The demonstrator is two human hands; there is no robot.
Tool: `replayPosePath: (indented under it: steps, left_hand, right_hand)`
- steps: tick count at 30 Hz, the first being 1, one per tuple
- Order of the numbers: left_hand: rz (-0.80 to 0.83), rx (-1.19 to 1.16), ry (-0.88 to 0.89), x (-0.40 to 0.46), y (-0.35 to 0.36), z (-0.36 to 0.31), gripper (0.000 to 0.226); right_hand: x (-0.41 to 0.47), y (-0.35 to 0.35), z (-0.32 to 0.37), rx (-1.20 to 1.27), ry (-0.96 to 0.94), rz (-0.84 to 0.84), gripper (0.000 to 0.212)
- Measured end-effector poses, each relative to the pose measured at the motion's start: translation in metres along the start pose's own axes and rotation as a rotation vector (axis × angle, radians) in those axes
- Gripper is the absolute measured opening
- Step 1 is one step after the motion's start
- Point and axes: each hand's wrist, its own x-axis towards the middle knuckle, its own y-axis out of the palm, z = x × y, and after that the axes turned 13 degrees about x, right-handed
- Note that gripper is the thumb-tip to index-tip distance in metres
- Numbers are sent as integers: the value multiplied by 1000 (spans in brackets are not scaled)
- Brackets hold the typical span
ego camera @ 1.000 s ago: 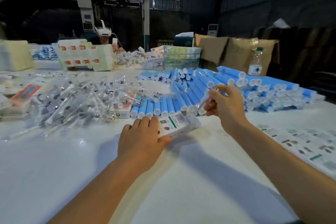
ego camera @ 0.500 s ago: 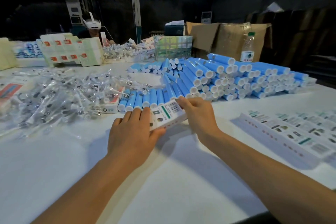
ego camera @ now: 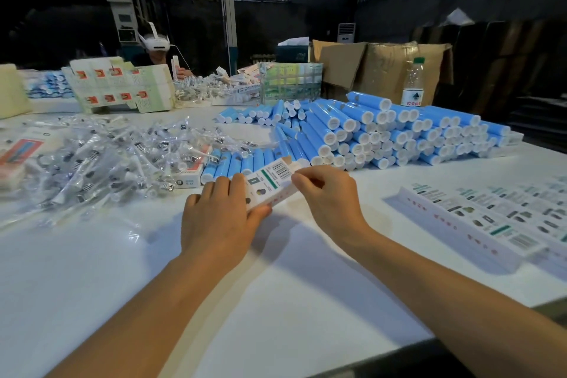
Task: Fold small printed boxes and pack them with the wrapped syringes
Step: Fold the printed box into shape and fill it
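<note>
Both hands (ego camera: 221, 218) (ego camera: 328, 196) gripping glossy rectangular printed box (ego camera: 270, 182), white smooth table (ego camera: 92, 270)

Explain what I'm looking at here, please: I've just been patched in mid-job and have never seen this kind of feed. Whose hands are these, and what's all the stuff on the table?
There is no machine at work here: the single view comes from a camera worn on a person's head, looking forward and down at their own bare hands. The left hand grips a small printed box just above the white table, while the right hand pinches its far end, apparently at the flap. To the left lies a heap of clear-wrapped syringes. Behind the box are stacked blue tubes. On the right, flat unfolded boxes wait in overlapping rows. Across the table another person wearing a headset works beside more cartons, and a water bottle stands behind the tubes.
</note>
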Motion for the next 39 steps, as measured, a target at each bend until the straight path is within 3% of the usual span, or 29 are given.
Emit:
replayPosePath:
  steps: [3,5,8,10,15,22,25,27,29,31,33,35,36,38,39]
  left_hand:
    - [-3,18,34,-1,1,1,67]
    - [3,51,58,-2,3,1,68]
    - [5,88,95,-3,3,0,66]
    - [-9,118,116,-3,3,-2,65]
    - [-19,157,115,-4,2,-6,65]
    - [-17,158,70,-6,-1,-9,64]
    - [-18,110,31,-7,-2,-8,66]
    - [-29,60,-1,-6,-5,-7,69]
    - [-32,25,-8,-7,-6,-7,72]
    - [-25,17,25,-7,-6,-9,71]
    - [-15,21,63,-8,-5,-11,69]
    - [-10,44,83,-8,-5,-13,67]
    - [-14,67,95,-9,-4,-15,65]
    - [-30,111,111,-10,-4,-18,63]
    - [-32,117,112,-10,-4,-19,64]
  right_hand:
    - [2,0,-5,18,82,9,18]
    - [2,-2,-8,10,125,17,6]
    - [3,-2,-13,5,171,59,41]
    - [4,-2,-15,-19,196,85,47]
    - [4,0,-16,-101,175,70,20]
    - [2,7,-15,-222,115,166,28]
    - [5,0,-15,-225,9,55,30]
    - [8,-2,-14,-48,96,-58,60]
    - [10,-3,-12,422,417,-58,77]
    - [11,-4,-9,926,748,45,51]
    - [10,-2,-9,1043,812,71,22]
    - [7,1,-9,860,677,82,7]
    - [4,4,-9,608,548,100,4]
    - [-4,9,-10,81,292,150,13]
    - [-7,11,-10,-38,212,155,17]
